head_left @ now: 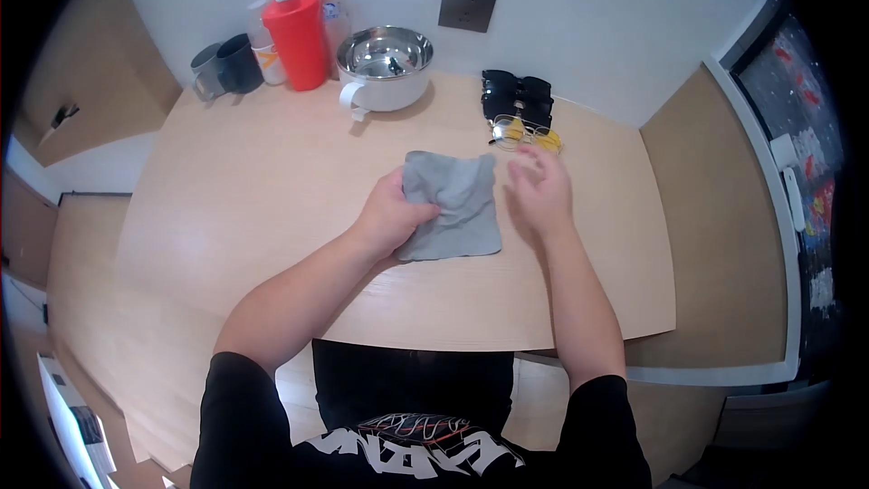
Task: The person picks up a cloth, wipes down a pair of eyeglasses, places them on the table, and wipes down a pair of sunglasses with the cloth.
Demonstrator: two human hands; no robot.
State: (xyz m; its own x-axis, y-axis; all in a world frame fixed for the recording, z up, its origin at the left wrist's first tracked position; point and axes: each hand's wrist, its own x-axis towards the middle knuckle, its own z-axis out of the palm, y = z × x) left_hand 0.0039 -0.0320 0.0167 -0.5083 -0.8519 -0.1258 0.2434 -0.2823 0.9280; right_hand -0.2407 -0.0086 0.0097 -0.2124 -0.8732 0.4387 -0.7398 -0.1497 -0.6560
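Observation:
My left hand (396, 217) is closed on the left side of a grey cloth (462, 217), its thumb on top and the other fingers underneath. The cloth is spread out, with creases in its middle. To the right of the cloth, my right hand (541, 188) has its fingers apart and nothing visible between them. Just beyond its fingertips lies a pair of glasses with yellowish lenses and a thin frame (512, 129). Dark sunglasses (516, 84) are lined up behind that pair, near the wall.
At the back of the wooden table (244, 217) stand a white-handled bowl with a steel inside (387, 63), a red container (297, 41), a grey mug (207, 72), a dark mug (239, 65) and bottles. A socket plate (467, 9) is on the wall. A window frame borders the right side.

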